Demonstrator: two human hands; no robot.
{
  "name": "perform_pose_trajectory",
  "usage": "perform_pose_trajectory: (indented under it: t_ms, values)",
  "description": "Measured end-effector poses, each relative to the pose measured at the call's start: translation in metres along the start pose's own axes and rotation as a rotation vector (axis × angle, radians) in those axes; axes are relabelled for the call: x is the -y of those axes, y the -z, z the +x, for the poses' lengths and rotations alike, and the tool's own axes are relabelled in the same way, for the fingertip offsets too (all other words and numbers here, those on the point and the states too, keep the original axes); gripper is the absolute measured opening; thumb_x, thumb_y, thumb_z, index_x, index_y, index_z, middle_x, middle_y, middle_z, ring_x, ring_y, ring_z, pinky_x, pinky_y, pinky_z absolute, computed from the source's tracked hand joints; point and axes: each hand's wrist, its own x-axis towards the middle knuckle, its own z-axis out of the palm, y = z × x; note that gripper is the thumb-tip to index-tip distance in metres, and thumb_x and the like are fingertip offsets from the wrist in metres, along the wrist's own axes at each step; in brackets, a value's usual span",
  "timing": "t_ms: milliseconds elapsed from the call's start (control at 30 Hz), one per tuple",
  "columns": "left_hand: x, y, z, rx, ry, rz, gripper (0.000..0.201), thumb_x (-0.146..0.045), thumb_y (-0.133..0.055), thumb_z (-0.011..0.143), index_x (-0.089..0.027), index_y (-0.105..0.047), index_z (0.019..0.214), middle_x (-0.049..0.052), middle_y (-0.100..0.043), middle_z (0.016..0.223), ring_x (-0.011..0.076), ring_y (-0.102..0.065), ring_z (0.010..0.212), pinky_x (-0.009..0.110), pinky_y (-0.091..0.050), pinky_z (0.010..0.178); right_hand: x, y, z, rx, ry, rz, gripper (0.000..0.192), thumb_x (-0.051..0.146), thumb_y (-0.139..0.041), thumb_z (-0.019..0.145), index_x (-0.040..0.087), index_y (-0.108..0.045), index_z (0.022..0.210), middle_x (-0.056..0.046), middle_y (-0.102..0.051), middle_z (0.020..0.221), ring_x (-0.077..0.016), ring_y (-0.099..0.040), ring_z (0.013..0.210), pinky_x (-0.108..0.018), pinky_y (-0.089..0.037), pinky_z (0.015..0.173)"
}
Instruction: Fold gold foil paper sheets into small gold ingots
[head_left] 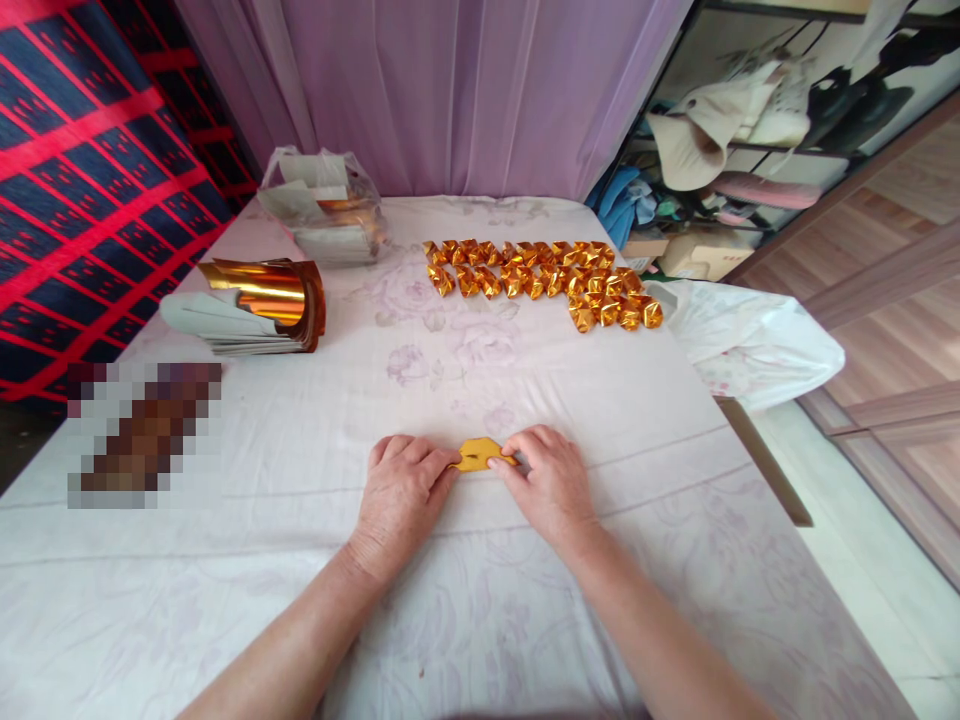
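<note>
A pair of bare hands works a folded yellow paper (pixel 480 455) at the center of the frame, just above a bench (pixel 300 430) spread with a pale floral cloth (pixel 480 620). The left hand (pixel 403 490) pinches the paper's left end, its grip closed between thumb and fingers; the right hand (pixel 551 485) has the other end, thumb in front and fingertips behind, its grip likewise closed. A short dark slit shows in the paper's middle. Beyond, right of upper center, shiny gold pieces (pixel 534 286) sit packed in 3 rows, the front row short and set toward the right. At upper left stands a curled stack (pixel 262 310) of gold and gray sheets, with a clear bag (pixel 334 215) of similar sheets behind it. A blurred-out object (pixel 146 435) at left cannot be made out. A white bag (pixel 757 340) bulges beside the bench's right edge. A purple curtain (pixel 465 90) hangs across the top, and a pale cap (pixel 690 140) sits among belongings on a shelf at upper right.
</note>
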Motion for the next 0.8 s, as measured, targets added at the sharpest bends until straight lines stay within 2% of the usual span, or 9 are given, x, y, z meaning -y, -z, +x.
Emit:
perform_pose_trajectory:
  t_ms: [200, 433, 567, 700, 800]
  values:
    - [0.001, -0.001, 0.000, -0.005, -0.009, -0.003, 0.014, -0.028, -0.058, 0.094, -0.027, -0.071, 0.099, 0.002, -0.069, 0.086, 0.0221, -0.054, 0.085, 0.040, -0.038, 0.081, -0.016, 0.007, -0.001, 0.015, -0.032, 0.067, 0.009, 0.025, -0.069, 0.082, 0.023, -0.063, 0.075, 0.000, -0.065, 0.081, -0.0193, -0.059, 0.082, -0.031, -0.038, 0.072]
    - [0.000, -0.001, -0.001, -0.042, -0.053, 0.049, 0.016, -0.027, -0.056, 0.094, -0.027, -0.071, 0.100, 0.002, -0.067, 0.085, 0.0221, -0.055, 0.082, 0.043, -0.041, 0.082, -0.019, 0.004, -0.002, -0.006, -0.032, 0.086, 0.007, 0.025, -0.069, 0.082, 0.024, -0.065, 0.076, -0.001, -0.066, 0.083, -0.0194, -0.060, 0.083, -0.032, -0.039, 0.073]
    - [-0.004, 0.001, -0.004, -0.105, -0.147, 0.104, 0.019, -0.021, -0.056, 0.094, -0.025, -0.070, 0.106, 0.004, -0.068, 0.101, 0.0228, -0.057, 0.091, 0.048, -0.040, 0.093, -0.019, 0.002, -0.003, -0.046, -0.003, 0.082, 0.006, 0.026, -0.068, 0.083, 0.023, -0.065, 0.077, -0.001, -0.066, 0.082, -0.0194, -0.060, 0.082, -0.032, -0.039, 0.073]
    - [-0.009, -0.001, -0.005, -0.075, -0.264, 0.114, 0.024, -0.022, -0.056, 0.094, -0.026, -0.066, 0.115, 0.004, -0.068, 0.118, 0.0253, -0.056, 0.111, 0.048, -0.039, 0.100, -0.020, 0.001, -0.004, -0.060, 0.011, 0.072, 0.007, 0.027, -0.065, 0.084, 0.023, -0.065, 0.077, -0.002, -0.067, 0.083, -0.0199, -0.060, 0.083, -0.031, -0.038, 0.072]
    - [-0.008, -0.004, -0.004, -0.052, -0.241, 0.113, 0.028, -0.023, -0.057, 0.093, -0.024, -0.064, 0.120, 0.006, -0.067, 0.123, 0.0267, -0.055, 0.115, 0.049, -0.040, 0.100, -0.020, 0.001, -0.005, -0.068, 0.022, 0.060, 0.008, 0.027, -0.062, 0.086, 0.023, -0.066, 0.080, -0.003, -0.067, 0.084, -0.0203, -0.059, 0.084, -0.032, -0.038, 0.072]
